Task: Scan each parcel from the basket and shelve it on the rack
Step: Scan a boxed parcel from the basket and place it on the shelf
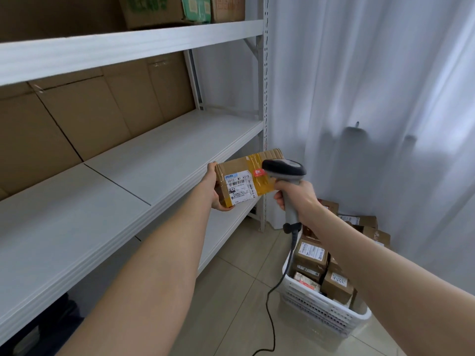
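Note:
A brown cardboard parcel [246,176] with yellow tape and a white shipping label is held in the air in front of the rack's right post. My left hand [216,187] grips its left end, thumb on top and fingers underneath. My right hand [295,195] grips the handle of a grey barcode scanner [284,168], whose head sits just over the parcel's right part. On the floor at the lower right stands a white plastic basket [321,308] filled with several brown parcels. The white metal rack [123,173] fills the left side, its middle shelf bare.
Large cardboard boxes [90,116] stand behind the middle shelf and more boxes sit on the top shelf [185,9]. The scanner's black cable [272,299] hangs to the tiled floor. A white curtain [372,98] covers the right side behind the basket.

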Motion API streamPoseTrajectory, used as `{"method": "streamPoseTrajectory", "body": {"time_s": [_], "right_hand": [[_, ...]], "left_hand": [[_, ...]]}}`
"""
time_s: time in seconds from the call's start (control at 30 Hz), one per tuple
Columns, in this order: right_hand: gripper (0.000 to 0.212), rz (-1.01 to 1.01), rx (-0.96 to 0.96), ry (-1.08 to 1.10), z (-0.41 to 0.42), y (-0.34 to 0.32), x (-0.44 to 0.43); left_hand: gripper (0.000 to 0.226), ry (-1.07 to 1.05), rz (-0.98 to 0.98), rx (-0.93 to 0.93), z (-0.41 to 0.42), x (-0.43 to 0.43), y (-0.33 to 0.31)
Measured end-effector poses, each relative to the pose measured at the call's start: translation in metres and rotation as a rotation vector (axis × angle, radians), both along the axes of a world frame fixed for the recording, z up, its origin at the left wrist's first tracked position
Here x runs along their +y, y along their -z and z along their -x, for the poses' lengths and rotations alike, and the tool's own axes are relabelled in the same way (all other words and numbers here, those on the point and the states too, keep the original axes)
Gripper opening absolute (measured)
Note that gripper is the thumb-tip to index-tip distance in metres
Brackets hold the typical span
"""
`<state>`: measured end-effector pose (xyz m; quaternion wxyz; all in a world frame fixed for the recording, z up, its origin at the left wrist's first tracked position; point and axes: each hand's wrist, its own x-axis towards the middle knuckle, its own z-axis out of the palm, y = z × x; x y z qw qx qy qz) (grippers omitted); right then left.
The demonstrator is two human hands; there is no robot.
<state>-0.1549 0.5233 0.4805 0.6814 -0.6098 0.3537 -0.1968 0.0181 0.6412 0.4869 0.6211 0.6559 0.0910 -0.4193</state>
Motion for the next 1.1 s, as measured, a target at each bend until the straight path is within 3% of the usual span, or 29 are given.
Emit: {"method": "streamPoseTrajectory", "body": {"time_s": [0.13, 0.23, 0.37, 0.5, 0.6, 0.8, 0.93, 1.1], "right_hand": [[0.009, -0.049, -0.077, 0.217, 0.001, -0.017, -0.029], [0.013, -0.096, -0.11, 0.246, 0.004, -0.031, -0.052], [0.023, -0.241, -0.184, 0.086, 0.009, -0.044, -0.071], [0.004, -0.337, -0.202, -0.202, 0.008, -0.053, -0.075], [0.015, -0.345, -0.208, -0.244, 0.004, -0.056, -0.074], [0.027, -0.457, -0.263, -0.265, -0.001, -0.063, -0.079], [0.043, -0.474, -0.315, -0.249, -0.011, -0.08, -0.081], [0.05, -0.464, -0.428, -0.222, -0.027, -0.118, -0.086]], "left_hand": [[0.063, 0.037, -0.027, -0.037, -0.007, 0.007, -0.023], [0.062, 0.062, -0.094, -0.094, -0.01, 0.011, -0.049], [0.06, 0.116, -0.195, -0.193, -0.008, 0.016, -0.088], [0.07, 0.124, -0.277, -0.285, -0.001, 0.012, -0.118], [0.078, 0.105, -0.274, -0.386, 0.005, 0.007, -0.136], [0.042, -0.023, -0.168, -0.672, 0.012, 0.001, -0.158], [0.072, -0.125, -0.095, -0.848, 0.015, -0.014, -0.168], [0.082, -0.225, -0.025, -1.005, 0.021, -0.028, -0.208]]}}
